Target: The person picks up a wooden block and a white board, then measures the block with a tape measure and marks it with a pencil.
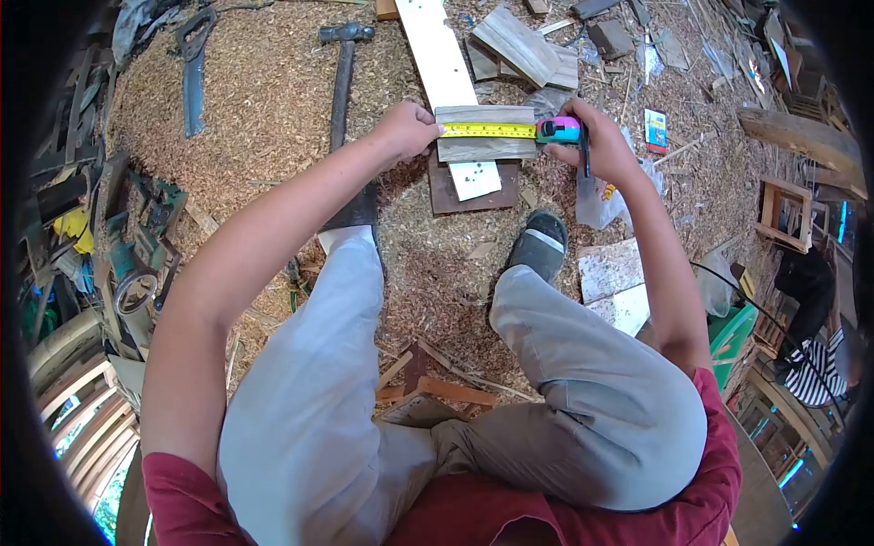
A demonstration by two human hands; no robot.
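Note:
A yellow tape blade (492, 131) stretches across a short grey wooden board (487, 150), which lies over a long white board (443, 59). My left hand (407, 130) is closed at the blade's left end, its fingertips at the board's left edge. The pink and teal tape measure case (559, 130) is in my right hand (596, 144) at the board's right edge. A dark pencil-like stick (585, 153) also shows at the right fingers. Beneath the white board's near end is a brown wooden piece (446, 196).
A hammer (343, 82) and a handsaw (193, 86) lie on wood shavings at the upper left. Cut boards (519, 45) are stacked beyond my hands. A plastic bag (596, 207) and a small box (655, 130) lie to the right. Another person (815, 369) is at the far right.

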